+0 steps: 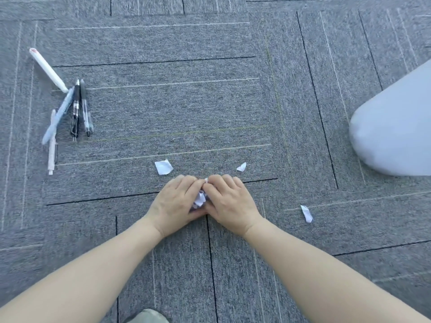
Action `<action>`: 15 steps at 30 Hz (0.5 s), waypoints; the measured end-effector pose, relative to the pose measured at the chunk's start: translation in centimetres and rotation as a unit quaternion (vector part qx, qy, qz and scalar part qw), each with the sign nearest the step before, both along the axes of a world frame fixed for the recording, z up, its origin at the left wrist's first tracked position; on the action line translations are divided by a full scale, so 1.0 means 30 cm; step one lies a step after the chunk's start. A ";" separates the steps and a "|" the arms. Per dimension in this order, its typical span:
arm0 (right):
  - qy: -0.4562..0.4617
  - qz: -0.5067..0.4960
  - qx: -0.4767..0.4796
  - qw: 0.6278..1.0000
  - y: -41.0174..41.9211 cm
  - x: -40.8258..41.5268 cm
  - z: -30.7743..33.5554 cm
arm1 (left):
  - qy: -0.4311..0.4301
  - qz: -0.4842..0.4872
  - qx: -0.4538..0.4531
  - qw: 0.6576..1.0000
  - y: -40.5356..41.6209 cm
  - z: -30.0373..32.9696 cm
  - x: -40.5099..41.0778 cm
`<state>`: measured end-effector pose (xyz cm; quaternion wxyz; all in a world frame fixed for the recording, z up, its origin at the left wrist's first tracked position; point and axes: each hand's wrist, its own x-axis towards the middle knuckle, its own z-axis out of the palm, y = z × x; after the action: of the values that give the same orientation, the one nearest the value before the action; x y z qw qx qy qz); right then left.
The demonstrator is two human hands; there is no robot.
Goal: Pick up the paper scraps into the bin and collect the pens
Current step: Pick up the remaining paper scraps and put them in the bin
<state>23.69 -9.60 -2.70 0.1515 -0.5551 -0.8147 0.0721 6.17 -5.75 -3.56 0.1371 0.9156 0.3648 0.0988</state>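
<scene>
The grey carpet-tile floor [186, 113] carries a cluster of pens [67, 108] far left of three loose paper scraps [163, 167], with a white bin [394, 127] to their right.

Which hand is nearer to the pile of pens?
Left. The left hand sits closer to the pens, which lie far off to its left; the right hand is farther.

A single head-worn wide-angle camera looks steeply down and forward at a grey carpet [191, 117], from the person's own standpoint. Both forearms enter from the bottom edge and meet at frame centre, where the left hand [177, 201] and right hand [229, 201] sit close to the lens. Lines in the carpet bow outward toward the edges. Only 1 view is given, so no overlap exists.
</scene>
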 end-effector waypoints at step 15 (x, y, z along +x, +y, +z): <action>0.292 -0.189 -0.131 0.928 0.211 0.263 0.495 | -0.191 0.003 -0.186 0.964 0.339 0.469 0.331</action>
<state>31.56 -3.27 12.14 0.3196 -0.6680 -0.5978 0.3071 16.09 4.42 10.50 0.3720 0.8368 0.3467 0.2029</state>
